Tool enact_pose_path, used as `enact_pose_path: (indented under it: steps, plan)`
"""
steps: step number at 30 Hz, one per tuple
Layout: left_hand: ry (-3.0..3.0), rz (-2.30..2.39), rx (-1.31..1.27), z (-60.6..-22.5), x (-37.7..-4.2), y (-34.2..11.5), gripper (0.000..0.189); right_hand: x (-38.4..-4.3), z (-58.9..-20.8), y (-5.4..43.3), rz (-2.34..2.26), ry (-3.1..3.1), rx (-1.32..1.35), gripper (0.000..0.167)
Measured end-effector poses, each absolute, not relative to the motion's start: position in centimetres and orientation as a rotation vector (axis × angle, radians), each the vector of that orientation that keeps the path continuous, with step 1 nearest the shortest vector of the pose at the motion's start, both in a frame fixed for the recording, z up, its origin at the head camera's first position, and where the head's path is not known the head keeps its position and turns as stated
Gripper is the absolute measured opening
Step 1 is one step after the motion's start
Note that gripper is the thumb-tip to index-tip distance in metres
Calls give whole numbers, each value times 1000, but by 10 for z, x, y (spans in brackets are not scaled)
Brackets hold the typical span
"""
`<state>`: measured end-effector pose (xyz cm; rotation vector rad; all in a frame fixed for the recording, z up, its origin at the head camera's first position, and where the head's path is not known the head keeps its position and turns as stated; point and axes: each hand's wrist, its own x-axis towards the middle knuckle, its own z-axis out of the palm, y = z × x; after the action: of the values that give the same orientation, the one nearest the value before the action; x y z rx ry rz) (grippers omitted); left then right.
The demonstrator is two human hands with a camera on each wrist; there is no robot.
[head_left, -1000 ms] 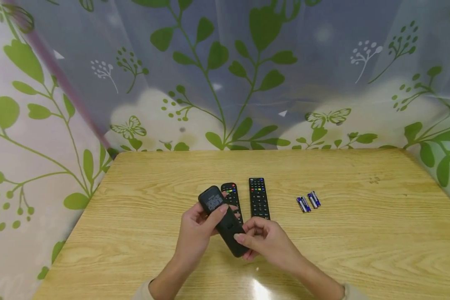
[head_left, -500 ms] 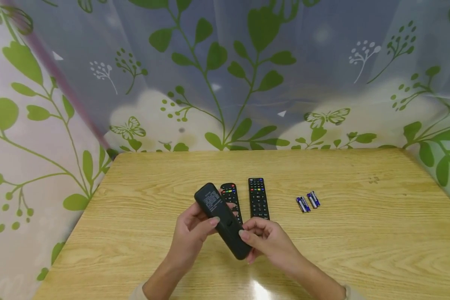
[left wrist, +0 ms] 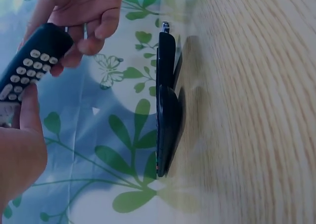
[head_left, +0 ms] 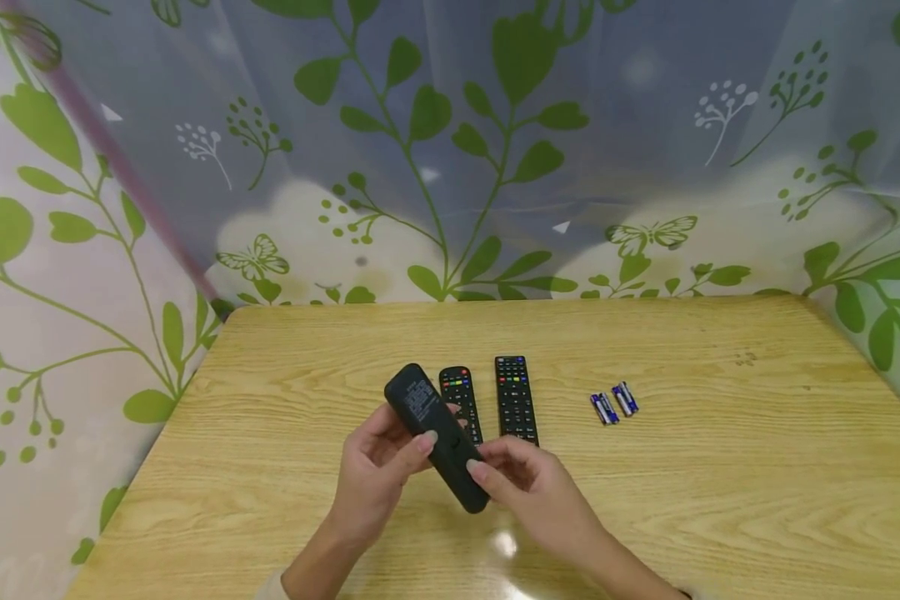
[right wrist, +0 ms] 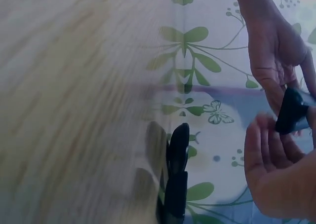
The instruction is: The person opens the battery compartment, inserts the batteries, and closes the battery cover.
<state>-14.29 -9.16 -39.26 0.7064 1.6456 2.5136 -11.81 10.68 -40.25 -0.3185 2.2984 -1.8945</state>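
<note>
A black remote control [head_left: 418, 402] is held tilted above the table, its printed back facing up. My left hand [head_left: 371, 471] grips it along the left side, thumb on its back and fingers round underneath. At the lower end, my right hand [head_left: 543, 492] pinches it, with the thumb on the back cover. Pale buttons on the held remote's underside [left wrist: 33, 63] show in the left wrist view. Behind the hands, a second black remote [head_left: 457, 390] with a rounded top and a third, squarer remote [head_left: 516, 396] lie with buttons up.
Two pairs of blue-and-silver batteries [head_left: 603, 408] lie right of the remotes. The wooden table [head_left: 720, 500] extends to a leaf-patterned curtain [head_left: 495, 167] at the back, with more patterned cloth [head_left: 82, 275] on the left.
The held remote has shifted slightly left, and my left hand has slid down along it. My right thumb stays near the lower end. The other remotes and batteries have not moved.
</note>
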Motion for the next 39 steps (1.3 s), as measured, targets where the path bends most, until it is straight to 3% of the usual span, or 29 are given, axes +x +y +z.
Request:
enact_pose_path:
  steps: [10,21,27,30,33,39]
  plan:
    - [1837,2608,316,-389,-140,-83,36,-109,-399,97,-1349,3319,-986,40]
    - [1887,2567,170,-389,-138,-81,34,-112,-403,95,-1358,3314,-1134,37]
    - [1922,2547,190,-391,-142,-84,35,-113,-406,91,-1479,3170,-989,36]
    - [1881,2577,267,-392,-144,-87,28,-114,-405,88,-1657,2929,-833,38]
    - [1866,2588,316,-393,-147,-90,34,-115,-401,86,-1836,2632,-623,38]
    - [1908,2603,175,-396,-154,-94,31,-120,-396,80,-2028,2261,-382,43]
